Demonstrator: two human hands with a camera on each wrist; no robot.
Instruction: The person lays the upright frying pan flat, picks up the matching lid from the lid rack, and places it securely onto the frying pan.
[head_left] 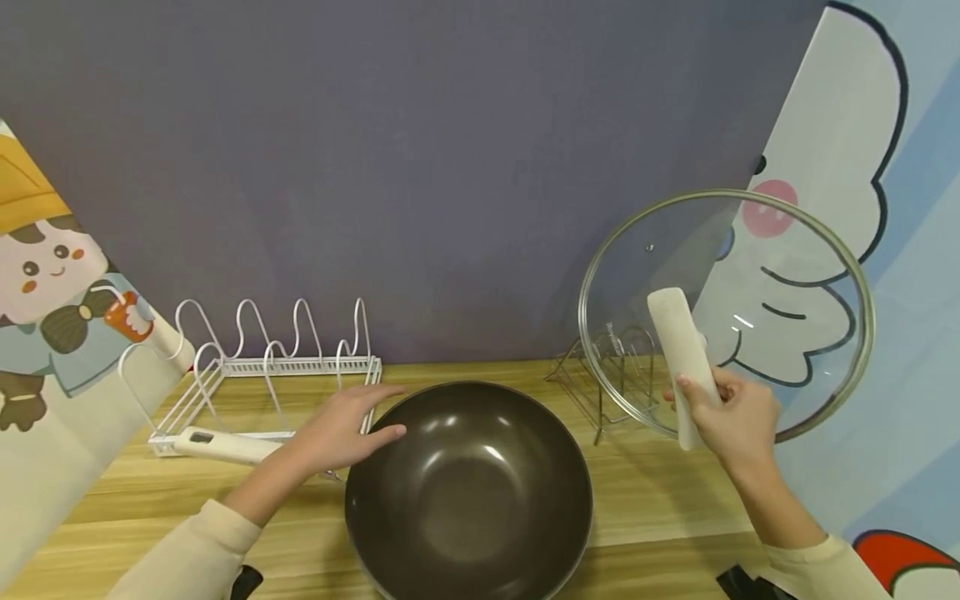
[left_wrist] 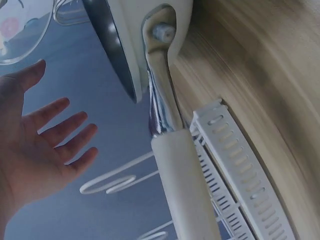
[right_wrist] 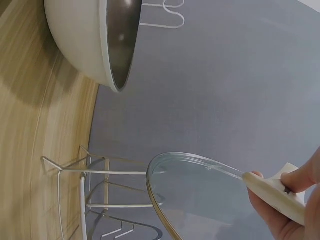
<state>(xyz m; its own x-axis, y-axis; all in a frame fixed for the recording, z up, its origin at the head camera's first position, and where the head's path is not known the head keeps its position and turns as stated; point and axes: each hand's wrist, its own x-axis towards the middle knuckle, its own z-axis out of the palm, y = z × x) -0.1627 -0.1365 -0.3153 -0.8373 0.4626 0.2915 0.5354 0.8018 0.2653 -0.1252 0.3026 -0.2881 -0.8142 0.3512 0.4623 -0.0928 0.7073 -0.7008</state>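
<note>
A deep wok [head_left: 468,492] with a dark inside and a cream outside stands on the wooden table. Its cream handle [head_left: 225,446] points left over the white rack; the left wrist view shows the metal joint beside that handle [left_wrist: 182,185]. My left hand [head_left: 341,429] hovers over the wok's left edge, fingers spread and holding nothing. To the right, a large glass lid [head_left: 765,333] is raised and tilted on edge. My right hand [head_left: 738,417] grips its long cream handle [head_left: 678,342], with the thumb on one side, as the right wrist view also shows for the hand [right_wrist: 295,200].
A white wire rack [head_left: 255,367] with upright loops stands at the back left, partly under the wok's handle. A small metal wire stand [head_left: 600,396] sits at the back right, partly seen through the lid. Behind the table rises a grey panel [head_left: 450,167].
</note>
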